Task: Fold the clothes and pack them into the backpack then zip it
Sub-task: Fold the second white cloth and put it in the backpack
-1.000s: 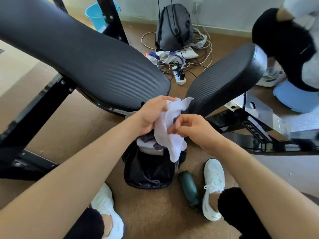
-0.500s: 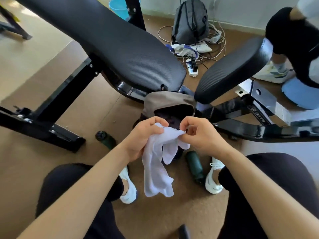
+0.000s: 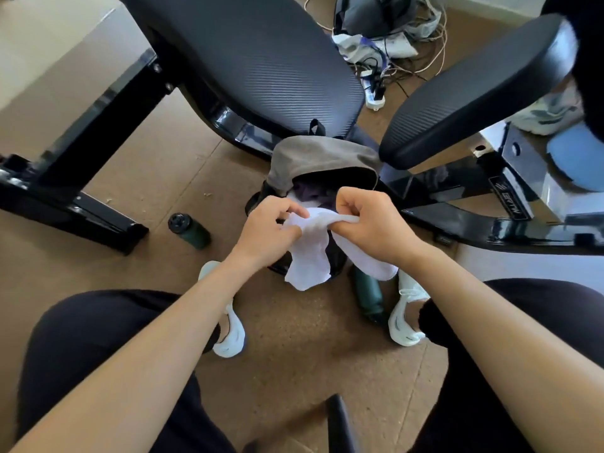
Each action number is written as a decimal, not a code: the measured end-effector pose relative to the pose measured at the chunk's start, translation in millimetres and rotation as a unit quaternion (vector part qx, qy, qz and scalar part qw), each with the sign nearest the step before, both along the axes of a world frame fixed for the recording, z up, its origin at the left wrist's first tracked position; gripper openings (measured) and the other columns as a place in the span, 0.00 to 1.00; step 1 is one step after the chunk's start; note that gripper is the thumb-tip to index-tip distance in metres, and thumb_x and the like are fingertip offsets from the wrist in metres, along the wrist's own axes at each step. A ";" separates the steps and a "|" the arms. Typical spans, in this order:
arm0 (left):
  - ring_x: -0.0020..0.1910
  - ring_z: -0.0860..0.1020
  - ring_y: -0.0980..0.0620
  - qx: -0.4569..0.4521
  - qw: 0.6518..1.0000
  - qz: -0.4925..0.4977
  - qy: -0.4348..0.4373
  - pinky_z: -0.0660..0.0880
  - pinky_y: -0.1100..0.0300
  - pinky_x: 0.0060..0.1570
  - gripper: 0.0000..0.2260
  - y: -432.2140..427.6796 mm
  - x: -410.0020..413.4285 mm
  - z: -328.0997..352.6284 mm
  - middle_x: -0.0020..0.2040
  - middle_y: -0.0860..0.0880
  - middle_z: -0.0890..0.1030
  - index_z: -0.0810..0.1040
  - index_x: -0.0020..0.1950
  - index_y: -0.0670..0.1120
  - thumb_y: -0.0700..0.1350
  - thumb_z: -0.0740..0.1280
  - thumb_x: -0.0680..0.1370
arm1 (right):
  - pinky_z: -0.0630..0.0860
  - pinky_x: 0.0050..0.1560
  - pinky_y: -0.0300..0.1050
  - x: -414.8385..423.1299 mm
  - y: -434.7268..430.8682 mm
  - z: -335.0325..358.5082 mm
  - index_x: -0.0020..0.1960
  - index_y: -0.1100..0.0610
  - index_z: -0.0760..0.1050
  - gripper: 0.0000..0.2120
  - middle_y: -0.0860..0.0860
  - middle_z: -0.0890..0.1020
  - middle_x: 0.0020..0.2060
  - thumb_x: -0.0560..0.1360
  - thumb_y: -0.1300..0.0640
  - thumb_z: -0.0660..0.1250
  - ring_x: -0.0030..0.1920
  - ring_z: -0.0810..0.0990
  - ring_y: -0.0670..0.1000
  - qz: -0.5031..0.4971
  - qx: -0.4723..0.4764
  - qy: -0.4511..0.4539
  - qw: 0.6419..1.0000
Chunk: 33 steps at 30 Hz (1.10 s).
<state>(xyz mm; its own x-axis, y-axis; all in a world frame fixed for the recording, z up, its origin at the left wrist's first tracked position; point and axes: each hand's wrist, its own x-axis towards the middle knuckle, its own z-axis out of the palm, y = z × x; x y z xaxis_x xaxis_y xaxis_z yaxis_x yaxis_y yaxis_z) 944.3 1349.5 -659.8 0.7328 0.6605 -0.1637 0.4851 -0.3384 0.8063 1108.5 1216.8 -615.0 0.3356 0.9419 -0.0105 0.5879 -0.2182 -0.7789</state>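
Both hands pinch the top edge of a white cloth [image 3: 310, 253]: left hand [image 3: 268, 230] & right hand [image 3: 376, 227] sit close together w/ fingers curled on it, so the rest hangs down flat, prob. to make folding easy. The backpack [image 3: 322, 161] stands open on the floor right behind the hands, w/ dark clothes inside, so the cloth can drop straight in.
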 end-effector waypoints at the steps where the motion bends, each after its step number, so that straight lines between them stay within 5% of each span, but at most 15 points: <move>1: 0.53 0.78 0.54 -0.019 0.999 0.002 -0.025 0.76 0.61 0.52 0.12 -0.2 2.8 3.4 0.53 0.54 0.80 0.82 0.53 0.50 0.36 0.69 0.75 | 0.62 0.32 0.38 4.4 2.1 -1.8 0.34 0.53 0.63 0.18 0.45 0.66 0.28 0.72 0.61 0.72 0.31 0.64 0.45 -0.012 0.000 0.002 1.000; 4: 0.50 0.80 0.55 -0.072 0.994 -0.045 -0.073 0.78 0.65 0.48 0.10 -8.4 10.5 7.6 0.51 0.50 0.82 0.81 0.55 0.47 0.39 0.73 0.76 | 0.61 0.32 0.38 12.1 6.7 -6.2 0.34 0.53 0.64 0.18 0.45 0.67 0.28 0.72 0.60 0.74 0.31 0.64 0.45 -0.031 0.004 0.008 0.999; 10: 0.43 0.82 0.46 -0.106 0.988 -0.034 -0.112 0.79 0.52 0.45 0.05 -23.1 29.8 0.0 0.46 0.44 0.84 0.80 0.54 0.41 0.40 0.72 0.79 | 0.62 0.31 0.36 14.3 9.7 -9.8 0.34 0.52 0.63 0.21 0.43 0.66 0.28 0.71 0.59 0.76 0.29 0.63 0.43 -0.039 0.012 0.041 0.998; 14: 0.36 0.74 0.37 -0.060 0.992 -0.033 -0.106 0.72 0.44 0.36 0.07 -19.9 33.1 -7.1 0.36 0.38 0.76 0.78 0.41 0.39 0.41 0.63 0.75 | 0.63 0.34 0.34 25.1 8.5 -4.5 0.35 0.55 0.66 0.17 0.44 0.68 0.29 0.73 0.61 0.74 0.31 0.65 0.42 -0.099 0.070 0.069 0.990; 18: 0.33 0.74 0.52 -0.056 0.996 0.029 -0.068 0.71 0.56 0.35 0.14 -14.5 30.2 -11.0 0.33 0.53 0.77 0.79 0.37 0.57 0.39 0.64 0.76 | 0.64 0.35 0.38 50.9 4.8 5.5 0.38 0.62 0.68 0.13 0.48 0.69 0.32 0.75 0.57 0.68 0.34 0.66 0.44 -0.295 0.157 0.137 0.932; 23: 0.43 0.77 0.57 -0.013 0.994 0.104 -0.021 0.75 0.60 0.39 0.03 -8.6 30.1 -19.0 0.41 0.55 0.80 0.81 0.48 0.52 0.45 0.68 0.80 | 0.70 0.38 0.32 73.2 0.8 3.4 0.42 0.56 0.71 0.10 0.46 0.72 0.36 0.78 0.54 0.69 0.37 0.70 0.44 -0.425 0.134 0.138 0.884; 26: 0.43 0.78 0.59 -0.003 0.991 0.128 -0.027 0.72 0.63 0.39 0.01 -6.9 29.2 -16.5 0.41 0.55 0.81 0.81 0.49 0.50 0.46 0.70 0.80 | 0.71 0.39 0.30 74.9 -1.1 -1.5 0.50 0.56 0.77 0.04 0.46 0.77 0.39 0.76 0.59 0.69 0.40 0.74 0.42 -0.405 0.075 0.119 0.903; 30: 0.41 0.79 0.55 -0.024 0.994 0.091 -0.051 0.74 0.67 0.37 0.03 -5.2 29.7 -7.2 0.41 0.52 0.82 0.82 0.48 0.48 0.41 0.73 0.76 | 0.68 0.37 0.30 70.4 -6.5 5.4 0.63 0.53 0.79 0.20 0.36 0.76 0.32 0.72 0.64 0.67 0.34 0.73 0.37 -0.246 -0.020 0.074 0.966; 33: 0.37 0.78 0.56 -0.060 0.996 0.016 -0.067 0.72 0.67 0.37 0.05 -11.2 31.9 2.3 0.40 0.50 0.82 0.82 0.46 0.48 0.41 0.76 0.75 | 0.66 0.29 0.26 49.5 -5.9 10.7 0.68 0.53 0.77 0.24 0.30 0.74 0.24 0.74 0.65 0.68 0.27 0.73 0.34 -0.074 -0.101 0.127 0.984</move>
<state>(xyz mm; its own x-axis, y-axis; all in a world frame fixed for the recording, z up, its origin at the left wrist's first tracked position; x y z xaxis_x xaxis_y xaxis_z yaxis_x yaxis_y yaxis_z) 976.3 1338.3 -657.5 0.7329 0.6647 -0.1448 0.3783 -0.2214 0.8988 1158.1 1211.0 -604.3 0.4317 0.8532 -0.2927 0.3306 -0.4516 -0.8287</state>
